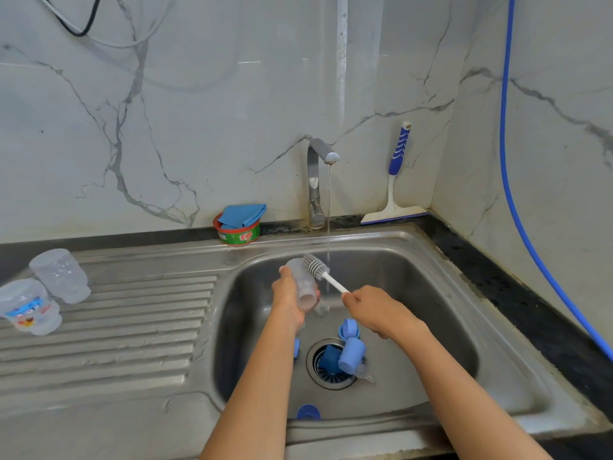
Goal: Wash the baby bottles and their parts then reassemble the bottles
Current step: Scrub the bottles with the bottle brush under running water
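My left hand grips a clear baby bottle over the sink basin, its open mouth pointing toward me. My right hand holds the white handle of a bottle brush, whose bristled head rests against the bottle's outer side near its base. A thin stream of water runs from the tap just right of the brush. Blue caps and collars and a clear teat lie around the drain. Two washed clear bottles stand upside down on the drainboard at the left.
A steel sink with a ribbed drainboard. A green Exo soap tub with a blue cloth sits behind the basin. A blue-handled squeegee leans in the corner. A blue hose hangs down the right wall. Another blue part lies at the basin's near edge.
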### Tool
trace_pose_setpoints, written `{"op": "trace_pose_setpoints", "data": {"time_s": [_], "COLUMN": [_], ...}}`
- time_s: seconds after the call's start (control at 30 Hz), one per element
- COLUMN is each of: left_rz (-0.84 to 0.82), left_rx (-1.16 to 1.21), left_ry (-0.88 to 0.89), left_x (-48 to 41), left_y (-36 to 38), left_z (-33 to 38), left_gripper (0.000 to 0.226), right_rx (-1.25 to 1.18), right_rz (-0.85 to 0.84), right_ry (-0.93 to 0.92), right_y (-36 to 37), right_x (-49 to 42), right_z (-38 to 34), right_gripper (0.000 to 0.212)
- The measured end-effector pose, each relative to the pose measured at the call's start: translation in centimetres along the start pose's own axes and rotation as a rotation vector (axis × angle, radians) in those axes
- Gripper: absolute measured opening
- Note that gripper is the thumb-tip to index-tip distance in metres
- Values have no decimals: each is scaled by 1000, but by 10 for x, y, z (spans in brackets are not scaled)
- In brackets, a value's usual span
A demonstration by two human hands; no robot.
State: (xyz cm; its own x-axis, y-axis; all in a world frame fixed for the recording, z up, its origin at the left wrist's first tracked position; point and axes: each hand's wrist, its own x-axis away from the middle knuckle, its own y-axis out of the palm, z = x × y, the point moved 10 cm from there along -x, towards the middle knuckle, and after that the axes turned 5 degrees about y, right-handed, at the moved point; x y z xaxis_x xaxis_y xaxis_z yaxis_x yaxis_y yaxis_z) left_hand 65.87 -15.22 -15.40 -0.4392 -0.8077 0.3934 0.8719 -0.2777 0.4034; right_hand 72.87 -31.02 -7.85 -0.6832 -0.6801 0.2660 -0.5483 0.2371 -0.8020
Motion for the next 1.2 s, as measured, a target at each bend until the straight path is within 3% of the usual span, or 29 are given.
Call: {"op": "trace_pose_setpoints", "data": {"time_s": [0.17,0.3,0.37,0.5,0.63,0.83,1.03,1.2], "left_rz": [-130,-152,-104,-196,-256,-192,-207,-251], "left_rx": [-11,63,122,194,161,57,76,43], "left_ry": [-27,-17,-12,-51,-86,-45,-57,-96], "left_x": [13,12,6,14,23,11,12,26], "left_y": [22,21,11,20,33,25,25,37], "left_z": [-4,0,3,4,-3,-3,-2,-7], "left_gripper": [65,77,66,47,48,68,39,45], "right_rx": [-42,-22,-4,-53,-70,16,33,20], "right_rz": [110,24,-12,73,182,35,112,192], "right_ry": [-10,-5,-5,-2,-23,11,18,6], "right_y": [-7,-3,0,-5,-14,-5,-9,-13], "right_x": [-7,0,4,2,-4,4,-1,-5], "right_z": [-1,-4,-5,-5,-7,-5,-3,-6], "right_gripper": [42,40,40,40,41,37,36,38]}}
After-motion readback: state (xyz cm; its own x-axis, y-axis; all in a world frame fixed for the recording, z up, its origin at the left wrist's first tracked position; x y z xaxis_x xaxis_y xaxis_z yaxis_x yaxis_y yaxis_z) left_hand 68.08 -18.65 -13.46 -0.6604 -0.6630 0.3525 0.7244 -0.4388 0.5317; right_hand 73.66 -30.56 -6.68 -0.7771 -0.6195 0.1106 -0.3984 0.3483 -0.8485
